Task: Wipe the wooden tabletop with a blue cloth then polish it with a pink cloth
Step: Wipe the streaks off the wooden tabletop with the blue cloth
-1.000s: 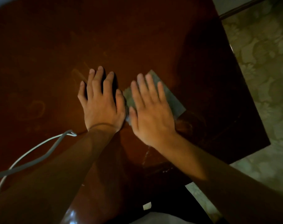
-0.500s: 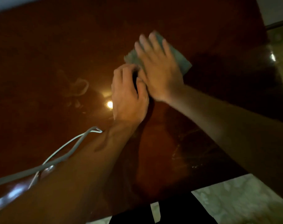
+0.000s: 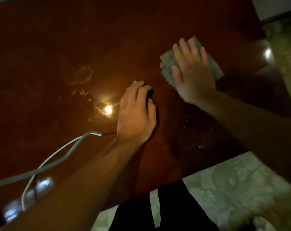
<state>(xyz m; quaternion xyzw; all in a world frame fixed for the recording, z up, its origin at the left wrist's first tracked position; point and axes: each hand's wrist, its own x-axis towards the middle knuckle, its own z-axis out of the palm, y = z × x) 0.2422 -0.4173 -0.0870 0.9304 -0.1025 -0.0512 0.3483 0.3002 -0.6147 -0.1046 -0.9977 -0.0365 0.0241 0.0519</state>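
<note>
The dark glossy wooden tabletop (image 3: 74, 39) fills most of the view. A folded blue-grey cloth (image 3: 167, 65) lies flat on it at the right. My right hand (image 3: 191, 70) presses down on the cloth with fingers spread, blurred by motion. My left hand (image 3: 136, 112) rests on the bare wood near the middle, fingers curled under, holding nothing. No pink cloth is in view.
A grey cable (image 3: 58, 155) loops across the table's near left. A lamp reflection (image 3: 108, 109) and faint smears show left of my left hand. Patterned pale floor (image 3: 224, 184) lies beyond the table's near and right edges. My dark trouser legs (image 3: 158, 210) stand below.
My right hand slid the cloth away from me and then to the right, apart from my left hand. My left hand's fingers curled under.
</note>
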